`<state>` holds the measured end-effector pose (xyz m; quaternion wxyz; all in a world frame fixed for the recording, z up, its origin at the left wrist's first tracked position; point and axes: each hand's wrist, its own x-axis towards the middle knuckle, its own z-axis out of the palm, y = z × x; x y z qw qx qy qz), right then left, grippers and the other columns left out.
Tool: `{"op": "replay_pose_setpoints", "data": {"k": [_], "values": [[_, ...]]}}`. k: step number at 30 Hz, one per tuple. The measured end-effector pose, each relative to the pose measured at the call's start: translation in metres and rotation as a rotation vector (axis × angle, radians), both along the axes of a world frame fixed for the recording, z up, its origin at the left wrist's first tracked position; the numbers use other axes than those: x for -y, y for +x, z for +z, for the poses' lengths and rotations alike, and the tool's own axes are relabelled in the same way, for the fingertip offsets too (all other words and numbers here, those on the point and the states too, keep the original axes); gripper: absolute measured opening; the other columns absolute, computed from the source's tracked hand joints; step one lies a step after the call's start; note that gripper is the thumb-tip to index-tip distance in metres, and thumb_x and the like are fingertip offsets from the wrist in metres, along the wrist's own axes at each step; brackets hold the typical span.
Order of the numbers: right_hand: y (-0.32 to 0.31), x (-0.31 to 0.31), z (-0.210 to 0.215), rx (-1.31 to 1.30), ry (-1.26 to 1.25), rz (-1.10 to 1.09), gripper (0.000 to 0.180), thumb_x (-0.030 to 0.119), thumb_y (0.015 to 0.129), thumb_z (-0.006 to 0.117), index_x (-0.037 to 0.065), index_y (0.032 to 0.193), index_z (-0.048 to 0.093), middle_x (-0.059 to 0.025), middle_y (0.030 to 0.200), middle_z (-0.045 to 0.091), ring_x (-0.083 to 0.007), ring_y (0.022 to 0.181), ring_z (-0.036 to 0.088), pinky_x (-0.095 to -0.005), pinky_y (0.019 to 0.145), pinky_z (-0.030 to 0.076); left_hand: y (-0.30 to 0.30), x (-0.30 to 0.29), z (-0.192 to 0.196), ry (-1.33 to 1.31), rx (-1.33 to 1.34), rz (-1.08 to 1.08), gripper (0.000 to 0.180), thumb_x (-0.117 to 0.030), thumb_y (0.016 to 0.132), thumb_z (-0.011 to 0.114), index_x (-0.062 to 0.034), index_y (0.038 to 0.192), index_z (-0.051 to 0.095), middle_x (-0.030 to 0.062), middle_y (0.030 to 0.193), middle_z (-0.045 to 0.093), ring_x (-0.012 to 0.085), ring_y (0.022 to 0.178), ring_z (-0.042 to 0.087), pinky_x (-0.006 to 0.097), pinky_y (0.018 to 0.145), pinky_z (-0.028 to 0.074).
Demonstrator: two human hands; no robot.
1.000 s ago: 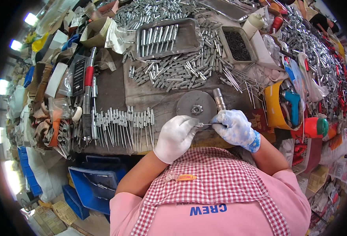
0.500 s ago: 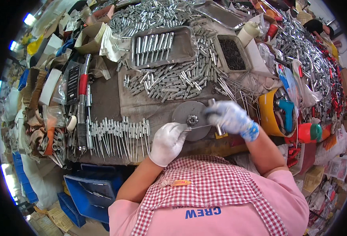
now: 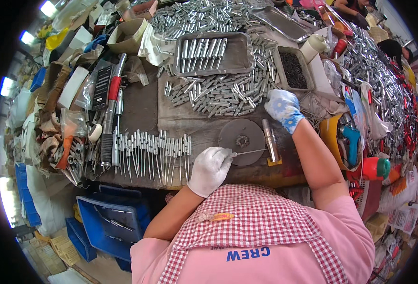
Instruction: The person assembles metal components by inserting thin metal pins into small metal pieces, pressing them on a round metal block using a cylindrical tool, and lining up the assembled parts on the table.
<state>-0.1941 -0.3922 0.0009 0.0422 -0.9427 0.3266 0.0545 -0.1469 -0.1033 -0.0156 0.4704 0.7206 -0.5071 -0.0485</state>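
Note:
My left hand (image 3: 211, 171), in a white glove, pinches the end of a thin metal rod (image 3: 251, 152) close to the front of the bench. That rod reaches right across the round grey disc (image 3: 230, 144), which has a flower-shaped metal centre (image 3: 242, 140). Right of the disc lies a thick metal cylinder (image 3: 270, 141). My right hand (image 3: 283, 110), in a blue and white patterned glove, is curled at the right edge of a heap of small metal tubes (image 3: 213, 97). Its fingertips are hidden, and I cannot see what is in them.
Left of my left hand stands a row of thin rods with metal heads (image 3: 152, 146). Behind the heap are a metal tray (image 3: 239, 49) holding several tubes and a bin of dark small parts (image 3: 294, 68). A yellow container (image 3: 329, 137) with a teal tool stands right.
My right hand has moved from above the disc's right side, away from me, to the tube heap, uncovering the cylinder. My left hand still pinches the rod.

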Motion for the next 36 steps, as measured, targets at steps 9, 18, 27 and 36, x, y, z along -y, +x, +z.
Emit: {"op": "replay_pose_setpoints", "data": {"k": [9,18,27,36], "values": [[0.008,-0.009,0.010,-0.145,0.034,0.018,0.018,0.017,0.079,0.063,0.007,0.088,0.074,-0.0189,0.091,0.072,-0.0372,0.093,0.070,-0.0426,0.083,0.055,-0.006,0.004,-0.015,-0.038,0.089,0.000,0.015,-0.004,0.076,0.073,-0.0019,0.091,0.068,0.0118,0.084,0.066,0.0308,0.077,0.063,0.040,0.070,0.052],[-0.070,-0.091,0.021,0.776,0.385,0.292,0.024,0.005,0.085,0.066,0.005,0.109,0.066,-0.0142,0.087,0.069,-0.0341,0.082,0.068,-0.0380,0.075,0.056,-0.008,0.008,-0.017,0.057,0.209,0.070,0.014,-0.007,0.073,0.076,-0.0067,0.086,0.071,0.0076,0.083,0.063,0.0315,0.083,0.058,0.042,0.074,0.049],[-0.083,-0.134,-0.019,0.666,0.301,0.422,0.018,0.019,0.077,0.078,0.013,0.094,0.075,-0.0049,0.092,0.070,-0.0243,0.083,0.067,-0.0371,0.070,0.056,-0.006,0.006,-0.019,0.039,0.200,0.029,0.020,-0.006,0.069,0.076,-0.0053,0.089,0.073,0.0084,0.083,0.062,0.0311,0.083,0.057,0.042,0.073,0.048],[-0.068,-0.127,-0.005,0.338,0.167,0.540,0.011,0.022,0.076,0.073,0.012,0.078,0.071,-0.0046,0.094,0.063,-0.0275,0.089,0.061,-0.0404,0.070,0.052,-0.006,0.009,-0.020,0.045,0.191,0.019,0.022,-0.005,0.067,0.077,-0.0061,0.089,0.074,0.0081,0.083,0.062,0.0305,0.084,0.057,0.041,0.074,0.049]]}}
